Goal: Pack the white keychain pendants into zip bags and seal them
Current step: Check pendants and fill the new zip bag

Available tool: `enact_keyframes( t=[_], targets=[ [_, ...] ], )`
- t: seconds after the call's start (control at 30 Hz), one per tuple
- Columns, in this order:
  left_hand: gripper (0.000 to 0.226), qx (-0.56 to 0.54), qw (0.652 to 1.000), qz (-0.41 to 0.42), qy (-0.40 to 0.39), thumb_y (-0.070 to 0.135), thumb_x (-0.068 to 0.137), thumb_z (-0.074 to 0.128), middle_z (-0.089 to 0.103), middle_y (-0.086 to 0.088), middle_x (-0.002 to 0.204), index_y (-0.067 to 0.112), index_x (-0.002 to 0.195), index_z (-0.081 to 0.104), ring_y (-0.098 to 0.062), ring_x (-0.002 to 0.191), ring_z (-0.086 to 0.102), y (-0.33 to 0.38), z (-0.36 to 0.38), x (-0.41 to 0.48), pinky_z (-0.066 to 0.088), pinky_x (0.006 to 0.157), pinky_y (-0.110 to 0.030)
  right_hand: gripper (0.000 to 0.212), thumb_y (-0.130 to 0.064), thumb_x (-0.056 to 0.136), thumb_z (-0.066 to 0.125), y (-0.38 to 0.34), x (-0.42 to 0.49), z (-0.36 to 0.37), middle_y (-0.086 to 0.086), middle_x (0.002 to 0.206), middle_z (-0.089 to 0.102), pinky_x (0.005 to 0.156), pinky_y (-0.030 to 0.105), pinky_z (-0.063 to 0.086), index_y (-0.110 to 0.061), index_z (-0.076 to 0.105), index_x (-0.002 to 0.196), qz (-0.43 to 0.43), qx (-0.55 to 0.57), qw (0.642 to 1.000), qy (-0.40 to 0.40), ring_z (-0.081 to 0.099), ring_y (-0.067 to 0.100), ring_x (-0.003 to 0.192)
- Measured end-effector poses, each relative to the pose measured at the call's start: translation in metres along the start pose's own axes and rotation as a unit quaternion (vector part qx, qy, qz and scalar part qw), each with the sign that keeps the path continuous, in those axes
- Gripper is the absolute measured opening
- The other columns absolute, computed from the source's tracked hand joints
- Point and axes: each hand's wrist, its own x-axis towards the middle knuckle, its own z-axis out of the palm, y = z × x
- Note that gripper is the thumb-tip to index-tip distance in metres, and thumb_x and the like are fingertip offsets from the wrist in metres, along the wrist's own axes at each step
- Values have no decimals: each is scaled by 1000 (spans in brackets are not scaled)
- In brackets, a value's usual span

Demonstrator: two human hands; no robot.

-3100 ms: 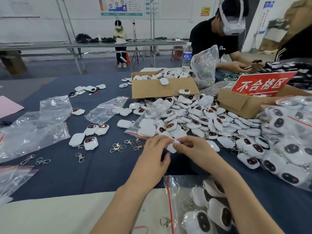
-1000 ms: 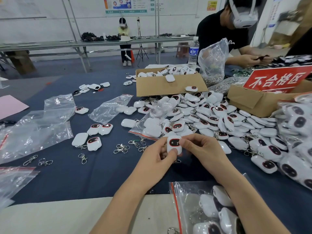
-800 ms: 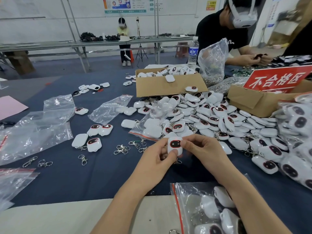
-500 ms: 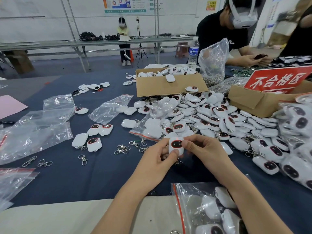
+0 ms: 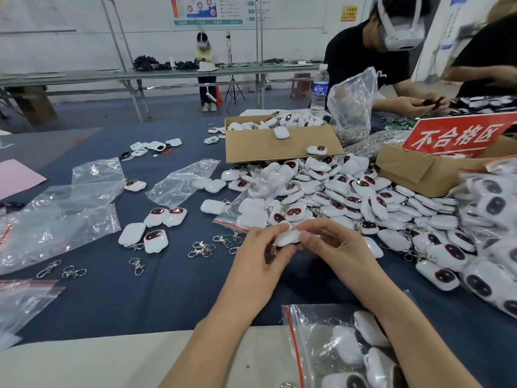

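Both my hands hold one white keychain pendant [image 5: 288,238] above the dark blue table. My left hand [image 5: 258,261] pinches its left side and my right hand [image 5: 333,247] pinches its right side; the pendant lies turned on edge, its dark face hidden. A zip bag [image 5: 321,345] with a red seal strip lies at the near edge under my right forearm, holding several pendants. A big heap of white pendants [image 5: 335,191] spreads across the table to the right.
Empty zip bags [image 5: 56,219] and loose metal clasps [image 5: 201,249] lie at the left. A cardboard box [image 5: 279,147] of pendants stands behind the heap, another box with a red sign [image 5: 453,135] at the right. A person [image 5: 377,57] works across the table.
The pendant has been turned in my fingers: earlier its dark red-rimmed face pointed at me, now only its white edge shows. My hands stay in the same place.
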Motion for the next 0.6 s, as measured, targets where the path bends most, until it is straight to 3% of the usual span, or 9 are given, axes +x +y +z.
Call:
enact_keyframes(
  t=[0.13, 0.27, 0.43, 0.6],
  targets=[
    [22, -60, 998, -14, 27, 22, 91, 75, 68, 7, 107, 40, 104, 69, -11, 87, 62, 5, -4, 0, 50, 80, -20, 11, -29, 79, 73, 3, 2, -1, 6, 89, 77, 83, 23, 57, -31, 77, 89, -1, -1, 1000, 9, 73, 16, 84],
    [19, -74, 997, -25, 21, 22, 91, 75, 68, 5, 105, 35, 104, 70, -15, 85, 61, 9, -4, -1, 51, 80, -23, 10, -28, 79, 72, 3, 3, -2, 9, 83, 76, 82, 21, 56, -32, 77, 86, 5, 6, 1000, 16, 72, 14, 81],
    [40, -78, 996, -50, -12, 24, 92, 74, 64, 14, 125, 37, 128, 61, -4, 103, 62, 9, -9, -1, 50, 92, -19, 20, -9, 87, 75, 3, 2, -3, -6, 102, 78, 80, 14, 53, -28, 78, 93, 25, -11, 1000, 1, 73, 9, 95],
    [49, -44, 998, -49, -14, 12, 90, 73, 61, 14, 126, 51, 116, 58, 2, 106, 60, 7, -7, 1, 44, 92, -11, 43, -12, 85, 79, 5, 4, -3, -17, 110, 73, 83, 12, 52, -43, 70, 112, 36, -120, 992, -11, 70, 4, 95]
  ],
)
